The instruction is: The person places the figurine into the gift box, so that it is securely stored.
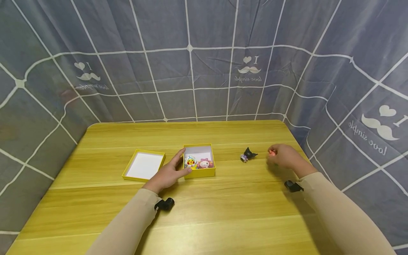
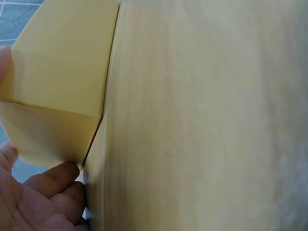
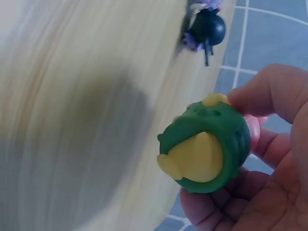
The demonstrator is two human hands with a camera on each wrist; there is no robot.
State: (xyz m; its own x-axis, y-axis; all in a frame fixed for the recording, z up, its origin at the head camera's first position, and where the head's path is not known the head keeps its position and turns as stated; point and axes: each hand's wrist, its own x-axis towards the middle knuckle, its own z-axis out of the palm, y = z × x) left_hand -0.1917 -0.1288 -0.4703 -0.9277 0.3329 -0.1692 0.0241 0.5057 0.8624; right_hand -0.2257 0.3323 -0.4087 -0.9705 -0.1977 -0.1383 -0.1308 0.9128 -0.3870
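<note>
My left hand (image 1: pixel 168 174) holds the left side of an open yellow box (image 1: pixel 204 173), its thumb on the front rim and its fingers along the side. Inside lie two toy figurines: a yellow-faced one (image 1: pixel 190 162) with red cheeks and a pink one (image 1: pixel 205 163) with a bow. Over the table's right side, my right hand (image 1: pixel 287 158) pinches a toy figurine (image 3: pixel 197 159) between thumb and fingers. It shows a green rounded body with a yellow base, and pink peeks out by the fingers. To that hand's left lies a black and purple figurine (image 1: pixel 248 154).
A yellow box lid (image 1: pixel 144 165), white inside, lies left of the box. Grey curtains (image 1: pixel 210 71) with white lines hang behind the wooden table (image 1: pixel 223 219) and at its sides. Each wrist wears a small black camera (image 1: pixel 164 204).
</note>
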